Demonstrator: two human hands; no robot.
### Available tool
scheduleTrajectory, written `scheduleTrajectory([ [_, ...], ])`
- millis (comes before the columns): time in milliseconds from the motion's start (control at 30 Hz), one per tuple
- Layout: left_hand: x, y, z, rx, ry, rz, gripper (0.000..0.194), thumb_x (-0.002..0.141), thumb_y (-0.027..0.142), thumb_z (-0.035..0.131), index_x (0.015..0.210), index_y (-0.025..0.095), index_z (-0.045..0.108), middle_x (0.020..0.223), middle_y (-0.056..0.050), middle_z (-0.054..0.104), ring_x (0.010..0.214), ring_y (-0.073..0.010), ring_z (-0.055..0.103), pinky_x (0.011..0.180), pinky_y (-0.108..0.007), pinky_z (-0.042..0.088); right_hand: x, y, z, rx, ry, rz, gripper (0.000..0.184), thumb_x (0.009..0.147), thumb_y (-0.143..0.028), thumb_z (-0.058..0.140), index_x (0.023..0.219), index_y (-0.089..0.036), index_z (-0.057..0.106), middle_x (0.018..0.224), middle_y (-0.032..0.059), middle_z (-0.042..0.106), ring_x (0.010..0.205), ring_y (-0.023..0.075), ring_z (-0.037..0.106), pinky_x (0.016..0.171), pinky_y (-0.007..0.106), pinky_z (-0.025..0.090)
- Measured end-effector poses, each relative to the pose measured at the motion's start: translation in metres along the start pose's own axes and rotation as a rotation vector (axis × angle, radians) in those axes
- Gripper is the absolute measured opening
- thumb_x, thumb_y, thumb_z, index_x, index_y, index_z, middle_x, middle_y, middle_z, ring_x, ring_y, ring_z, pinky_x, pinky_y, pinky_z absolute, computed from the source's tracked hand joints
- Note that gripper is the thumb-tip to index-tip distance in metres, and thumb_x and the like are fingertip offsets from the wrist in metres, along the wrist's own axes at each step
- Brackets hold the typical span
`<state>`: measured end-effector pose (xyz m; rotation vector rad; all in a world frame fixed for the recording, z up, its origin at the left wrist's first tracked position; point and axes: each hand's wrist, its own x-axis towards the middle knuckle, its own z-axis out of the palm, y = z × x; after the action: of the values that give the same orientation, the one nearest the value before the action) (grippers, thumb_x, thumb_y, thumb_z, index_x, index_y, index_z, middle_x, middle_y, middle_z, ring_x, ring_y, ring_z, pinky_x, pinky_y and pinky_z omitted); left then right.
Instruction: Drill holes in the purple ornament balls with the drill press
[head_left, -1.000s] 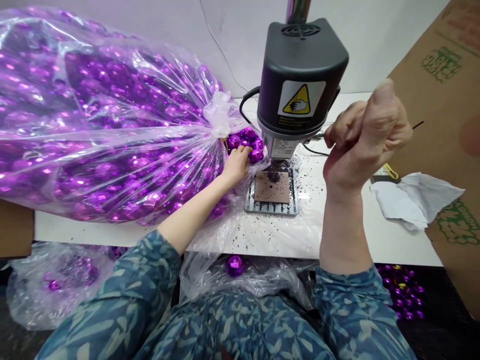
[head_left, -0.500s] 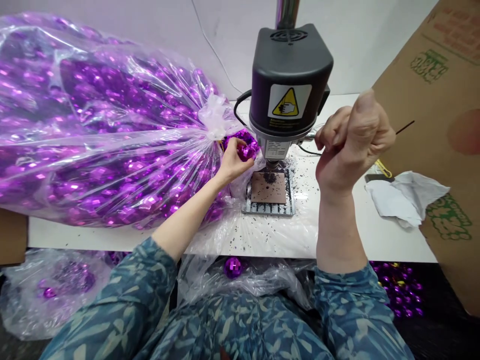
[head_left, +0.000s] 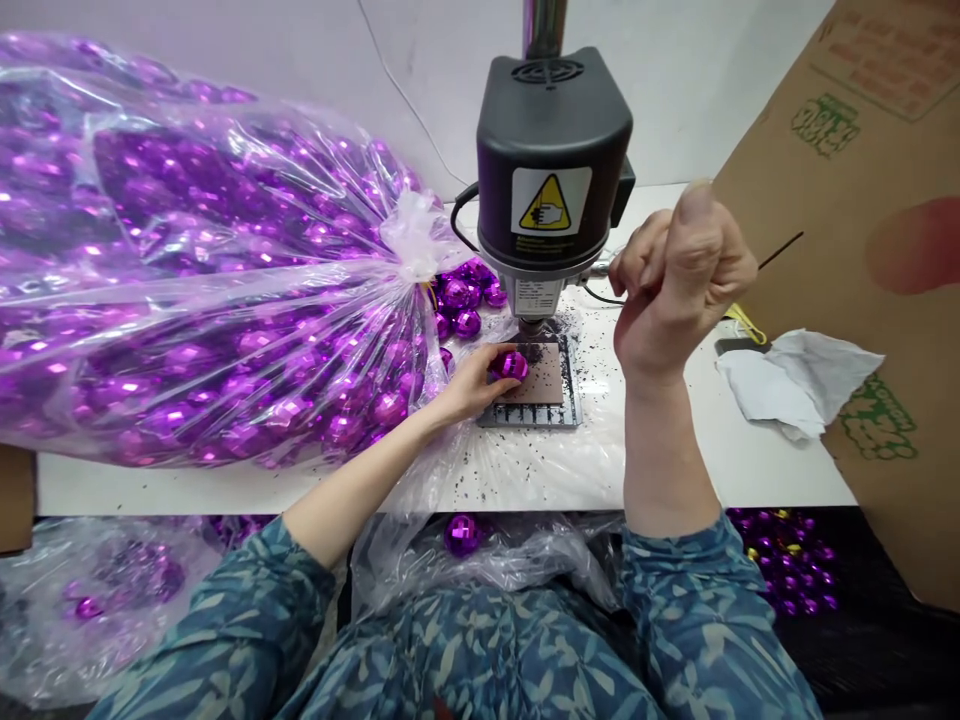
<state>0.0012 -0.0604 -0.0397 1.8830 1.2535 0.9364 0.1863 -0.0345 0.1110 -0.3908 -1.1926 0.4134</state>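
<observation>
My left hand [head_left: 480, 385] pinches a shiny purple faceted ball [head_left: 512, 367] at the left side of a brown board [head_left: 546, 388]. That board lies on the slotted metal base [head_left: 525, 415] of a bench drill press [head_left: 553, 150]. My right hand [head_left: 686, 280] is wrapped round the drill press's feed lever [head_left: 600, 270], to the right of the motor head. A thin dark rod [head_left: 781, 250] sticks out beyond this fist. Dark shavings lie on the board below the chuck [head_left: 531, 326].
A big tied clear bag [head_left: 247, 270] of purple balls fills the left. Loose purple balls [head_left: 465, 295] sit behind my left hand. Crumpled white paper [head_left: 795, 385] and a tall cardboard box [head_left: 847, 200] are at the right. Another ball [head_left: 463, 535] rests on plastic near my lap.
My left hand has moved from the loose balls toward me and right, bringing a purple ball onto the board. My right hand stays on the lever. The view has shifted slightly.
</observation>
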Motion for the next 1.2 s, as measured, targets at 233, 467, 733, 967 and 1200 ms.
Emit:
scheduleTrajectory([
  [233,0.009,0.004,0.012,0.122,0.123,-0.037,0.047,0.070,0.022,0.088,0.111,0.018,0.064,0.110,-0.008,0.067,0.101,-0.0259,0.065,0.089,-0.045,0.057,-0.002,0.000,0.000,-0.041,-0.008,0.005,0.060,0.092,-0.063,0.055,0.057,-0.024,0.026,0.046,-0.0065,0.023,0.041,0.0060,0.030,0.041,0.027,0.029],
  [467,0.014,0.000,0.032,0.089,0.183,0.049,0.048,0.074,0.027,0.088,0.117,0.020,0.067,0.113,-0.008,0.061,0.109,-0.0271,0.061,0.095,-0.045,0.055,-0.001,-0.004,0.000,-0.019,0.013,0.037,0.063,0.086,-0.067,0.060,0.053,-0.025,0.028,0.044,-0.0057,0.026,0.039,0.0080,0.031,0.040,0.031,0.028],
  [733,0.006,-0.008,0.044,-0.129,0.288,-0.058,0.050,0.073,0.027,0.090,0.112,0.019,0.061,0.107,-0.008,0.067,0.095,-0.0222,0.065,0.084,-0.039,0.055,-0.003,-0.003,0.000,-0.008,0.020,0.046,0.066,0.086,-0.066,0.062,0.051,-0.024,0.025,0.043,-0.0050,0.023,0.039,0.0088,0.029,0.043,0.034,0.026],
  [967,0.006,-0.011,0.045,-0.103,0.285,-0.018,0.050,0.073,0.026,0.090,0.115,0.019,0.062,0.111,-0.009,0.068,0.102,-0.0251,0.066,0.090,-0.044,0.056,-0.010,-0.006,0.003,-0.023,0.056,0.051,0.068,0.091,-0.063,0.059,0.050,-0.022,0.023,0.043,-0.0044,0.023,0.039,0.0072,0.029,0.044,0.033,0.023],
  [1200,0.009,-0.015,0.050,-0.109,0.271,0.005,0.050,0.077,0.024,0.087,0.120,0.021,0.062,0.121,-0.010,0.068,0.116,-0.0272,0.066,0.101,-0.047,0.057,-0.009,-0.003,0.002,-0.118,0.055,0.021,0.068,0.090,-0.066,0.057,0.052,-0.023,0.020,0.042,-0.0045,0.022,0.038,0.0077,0.025,0.041,0.035,0.022],
])
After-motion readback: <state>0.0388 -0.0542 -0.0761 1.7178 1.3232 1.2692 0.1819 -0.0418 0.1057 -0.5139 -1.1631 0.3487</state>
